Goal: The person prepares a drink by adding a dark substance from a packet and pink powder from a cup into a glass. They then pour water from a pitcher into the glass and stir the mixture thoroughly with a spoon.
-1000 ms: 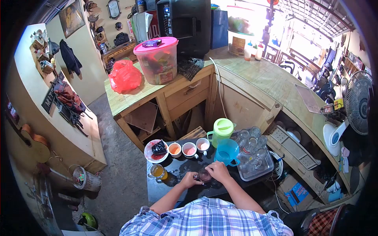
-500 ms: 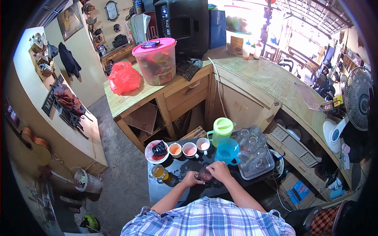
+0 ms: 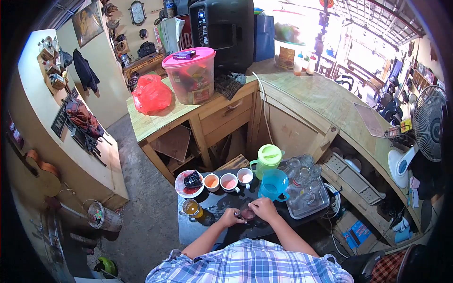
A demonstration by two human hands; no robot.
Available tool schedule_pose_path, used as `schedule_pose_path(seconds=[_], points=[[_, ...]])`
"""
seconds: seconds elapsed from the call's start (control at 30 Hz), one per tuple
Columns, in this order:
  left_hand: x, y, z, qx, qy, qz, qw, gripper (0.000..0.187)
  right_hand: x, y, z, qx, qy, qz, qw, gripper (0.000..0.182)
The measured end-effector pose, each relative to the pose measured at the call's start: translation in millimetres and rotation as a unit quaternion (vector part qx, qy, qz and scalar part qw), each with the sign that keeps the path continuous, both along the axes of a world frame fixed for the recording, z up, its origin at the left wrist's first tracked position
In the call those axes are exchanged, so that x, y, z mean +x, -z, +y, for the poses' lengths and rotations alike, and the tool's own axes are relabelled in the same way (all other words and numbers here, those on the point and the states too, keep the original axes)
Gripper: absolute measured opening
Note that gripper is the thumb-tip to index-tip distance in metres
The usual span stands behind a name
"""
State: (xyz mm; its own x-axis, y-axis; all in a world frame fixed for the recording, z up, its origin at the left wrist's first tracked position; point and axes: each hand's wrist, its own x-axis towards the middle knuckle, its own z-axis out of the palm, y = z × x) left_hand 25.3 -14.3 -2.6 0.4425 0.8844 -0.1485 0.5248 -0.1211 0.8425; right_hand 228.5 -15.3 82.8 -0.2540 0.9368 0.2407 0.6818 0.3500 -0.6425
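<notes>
On the dark low table, my left hand (image 3: 230, 217) is closed around the left side of a glass mug (image 3: 247, 213) with dark reddish contents. My right hand (image 3: 264, 208) is at the mug's right rim, fingers pinched together; whatever they hold is hidden. To the left stands a glass mug of yellow-orange drink (image 3: 191, 207). Behind my hands is a row of white cups: one with orange contents (image 3: 212, 182) and two with pinkish contents (image 3: 229, 182) (image 3: 245, 176). A bowl (image 3: 180, 192) with red contents holds a black packet (image 3: 192, 179).
A blue pitcher (image 3: 273, 184) and a lidded green pitcher (image 3: 269, 160) stand beyond my right hand. A clear tray (image 3: 309, 211) holds several glasses. Wooden counters (image 3: 302, 94) enclose the far side, with a pink-lidded bucket (image 3: 189, 78) and a red plastic bag (image 3: 152, 94). A fan (image 3: 430, 122) stands right.
The whole view has shifted slightly down and right. Both hands stay at the glass mug, with the right fingers still at its rim and only slightly moved.
</notes>
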Motion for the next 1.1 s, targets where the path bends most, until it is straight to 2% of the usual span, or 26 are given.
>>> schedule_pose_path(seconds=[0.13, 0.2, 0.23, 0.3, 0.33, 0.4, 0.43, 0.5, 0.53, 0.6, 0.73, 0.93, 1.03, 1.1], points=[[0.5, -9.7, -2.2, -0.014, -0.001, -0.022, 1.000, 0.040, -0.2, 2.5, 3.2, -0.040, -0.016, 0.050, 0.998, 0.018], [0.7, -12.7, -0.9, -0.024, 0.001, -0.002, 1.000, 0.040, -1.3, 1.2, 2.6, 0.030, 0.001, -0.011, 0.999, 0.018], [0.8, -12.9, -1.0, -0.033, 0.003, 0.017, 0.999, 0.039, -1.2, -1.0, 2.5, 0.030, 0.001, -0.011, 0.999, 0.018], [1.0, -13.8, -1.4, -0.024, 0.006, 0.007, 1.000, 0.039, 0.2, -5.3, 2.6, -0.067, -0.018, 0.030, 0.997, 0.019], [0.7, -14.7, -1.2, -0.015, 0.009, -0.003, 1.000, 0.039, 0.2, -3.3, 3.0, -0.067, -0.018, 0.031, 0.997, 0.019], [1.7, -19.3, -3.5, -0.016, 0.002, -0.016, 1.000, 0.040, 0.2, 0.3, 3.7, 0.025, -0.013, 0.002, 1.000, 0.020], [2.1, -22.4, -3.8, -0.018, -0.005, -0.030, 0.999, 0.041, 0.3, 1.0, 3.9, 0.026, -0.013, 0.002, 1.000, 0.020], [1.8, -15.2, -1.8, -0.010, -0.003, -0.021, 1.000, 0.041, 0.7, 3.0, 3.4, -0.062, -0.013, 0.009, 0.998, 0.020], [1.4, -10.6, -1.5, -0.002, -0.001, -0.012, 1.000, 0.042, 0.4, 4.8, 3.5, -0.061, -0.012, 0.009, 0.998, 0.020], [1.0, -4.7, -0.9, -0.009, 0.000, -0.013, 1.000, 0.042, -0.6, 5.1, 5.0, 0.018, -0.025, 0.040, 0.999, 0.021], [0.5, 5.1, -0.8, -0.013, -0.002, -0.044, 0.999, 0.043, 1.2, 0.6, 2.4, -0.035, -0.017, 0.005, 0.999, 0.020], [1.5, 3.6, -1.1, -0.024, -0.007, -0.037, 0.999, 0.043, 2.5, 2.2, 2.9, 0.010, -0.017, -0.015, 1.000, 0.020], [0.9, 4.3, 0.0, -0.040, -0.002, -0.007, 0.999, 0.040, 2.9, 5.0, 3.4, -0.002, -0.032, 0.030, 0.999, 0.022], [1.7, 4.6, -0.5, -0.020, -0.004, -0.009, 1.000, 0.040, 2.5, 4.5, 3.0, 0.024, -0.014, 0.001, 1.000, 0.023]])
